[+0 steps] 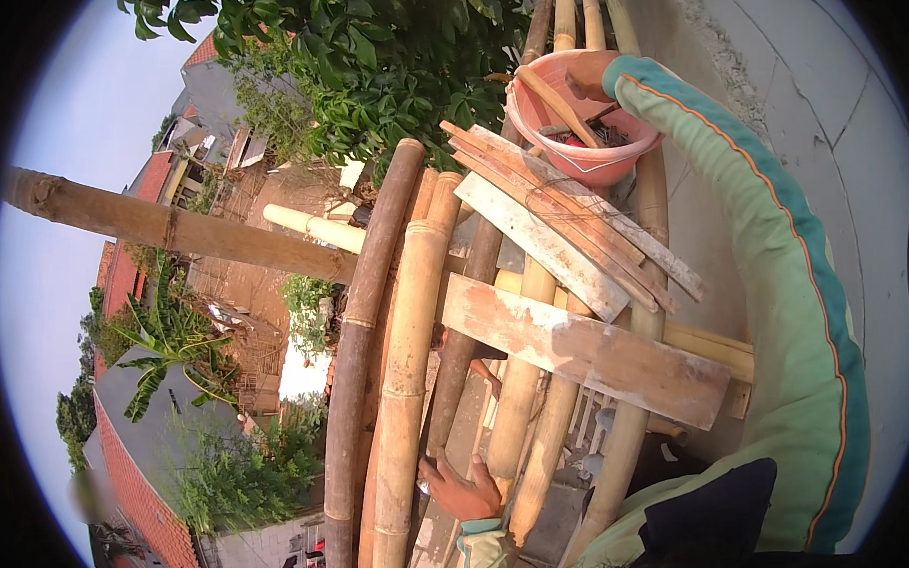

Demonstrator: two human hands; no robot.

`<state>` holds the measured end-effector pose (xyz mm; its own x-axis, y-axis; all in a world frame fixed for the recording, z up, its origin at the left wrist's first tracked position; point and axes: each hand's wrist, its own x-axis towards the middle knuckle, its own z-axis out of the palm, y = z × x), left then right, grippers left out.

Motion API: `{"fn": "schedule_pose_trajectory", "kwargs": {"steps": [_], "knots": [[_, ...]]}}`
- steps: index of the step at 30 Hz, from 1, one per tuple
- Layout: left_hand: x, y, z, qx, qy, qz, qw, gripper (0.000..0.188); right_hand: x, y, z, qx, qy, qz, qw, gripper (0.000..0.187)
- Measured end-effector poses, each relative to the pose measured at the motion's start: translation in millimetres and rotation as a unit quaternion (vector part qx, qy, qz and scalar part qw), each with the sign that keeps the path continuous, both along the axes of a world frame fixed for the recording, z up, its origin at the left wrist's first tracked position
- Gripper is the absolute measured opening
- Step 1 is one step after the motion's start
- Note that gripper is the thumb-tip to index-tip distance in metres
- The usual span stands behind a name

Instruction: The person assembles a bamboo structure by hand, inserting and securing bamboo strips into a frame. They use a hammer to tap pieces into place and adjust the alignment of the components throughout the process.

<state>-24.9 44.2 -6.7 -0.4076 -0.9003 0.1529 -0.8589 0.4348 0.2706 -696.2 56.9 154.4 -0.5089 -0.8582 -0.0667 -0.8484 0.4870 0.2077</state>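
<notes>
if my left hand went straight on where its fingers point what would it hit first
Probably the thick pale tan bamboo pole just beyond your left hand, though depth is unclear.

Legible markings: none.
No text, label, brand, number or sign can be read on the bucket point(593, 165), wooden handle point(558, 105), boards point(587, 349), bamboo poles point(412, 356) or green sleeve point(783, 232).

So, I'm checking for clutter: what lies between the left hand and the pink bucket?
Between the left hand and the pink bucket, the head view shows a wide board and stacked planks.
</notes>
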Motion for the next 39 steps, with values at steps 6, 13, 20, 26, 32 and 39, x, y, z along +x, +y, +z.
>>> {"fn": "schedule_pose_trajectory", "kwargs": {"steps": [6, 13, 20, 26, 32, 39], "knots": [[7.3, 0.1, -6.2, -0.001, -0.007, -0.005, 1.0, 0.068, -8.4, -9.3, -57.4, 0.019, 0.044, 0.033, 0.998, 0.016], [-0.2, 1.9, 1.5, 0.01, 0.024, -0.002, 1.0, 0.066, -22.7, 17.2, -53.3, -0.078, 0.245, 0.152, 0.954, 0.017], [6.7, 1.9, -2.4, 0.009, 0.011, -0.008, 1.0, 0.065, -13.9, 24.5, -64.5, -0.053, -0.007, -0.025, 0.998, 0.018], [2.5, 1.5, 1.1, 0.008, 0.023, -0.004, 1.0, 0.062, 8.4, 6.0, -66.1, -0.027, -0.119, -0.138, 0.983, 0.021], [-5.3, -2.3, 5.1, 0.02, 0.019, -0.001, 1.0, 0.061, -69.8, 38.7, -124.6, -0.015, -0.029, -0.006, 0.999, 0.024], [5.6, 0.0, -1.8, -0.009, 0.012, -0.007, 1.0, 0.061, -30.5, 39.9, -23.6, -0.236, -0.317, -0.185, 0.9, 0.015]]}}
